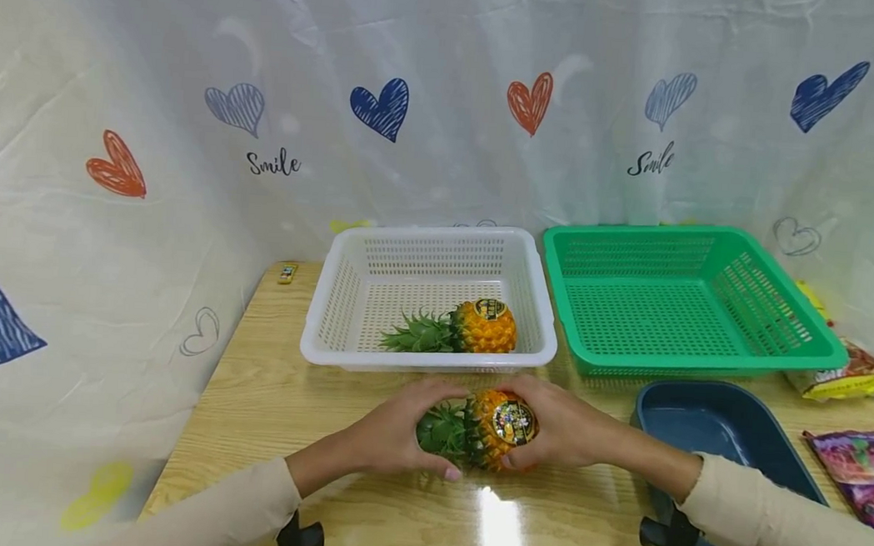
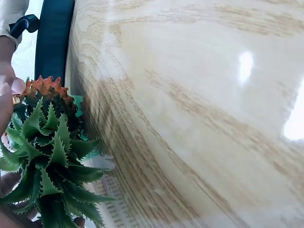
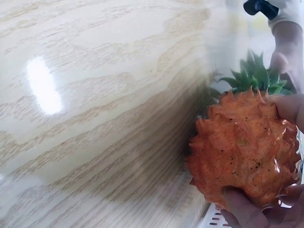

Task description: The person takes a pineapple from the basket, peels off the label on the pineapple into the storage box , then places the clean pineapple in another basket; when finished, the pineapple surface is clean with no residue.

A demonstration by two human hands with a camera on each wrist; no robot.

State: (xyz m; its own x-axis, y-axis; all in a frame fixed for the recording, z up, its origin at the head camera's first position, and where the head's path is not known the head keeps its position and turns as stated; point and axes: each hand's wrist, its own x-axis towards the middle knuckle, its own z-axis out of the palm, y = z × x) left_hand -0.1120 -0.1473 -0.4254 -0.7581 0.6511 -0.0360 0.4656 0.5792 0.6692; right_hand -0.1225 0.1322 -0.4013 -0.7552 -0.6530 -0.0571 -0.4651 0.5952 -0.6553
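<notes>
"Where's the pineapple (image 1: 480, 441)?"

"Just in front of the white basket (image 1: 372, 358), at the table (image 1: 247, 428); I can't tell whether it touches the wood."

"The hands?"

"The right hand (image 1: 565, 423) grips the base end; the left hand (image 1: 395, 431) curls round the leaves (image 1: 440, 433)."

"Holding it well?"

"The firm body should carry the weight; those toothed leaves want a light touch."

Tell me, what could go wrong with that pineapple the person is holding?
The right-hand grip holds the pineapple by its rounded, knobbly body, so it might roll away if that hold loosens. The left-hand grip curls around the leafy crown, whose toothed leaf edges could prick. If the pineapple were moved toward the white basket just beyond, it might bump the basket or knock the second pineapple lying inside.
</notes>
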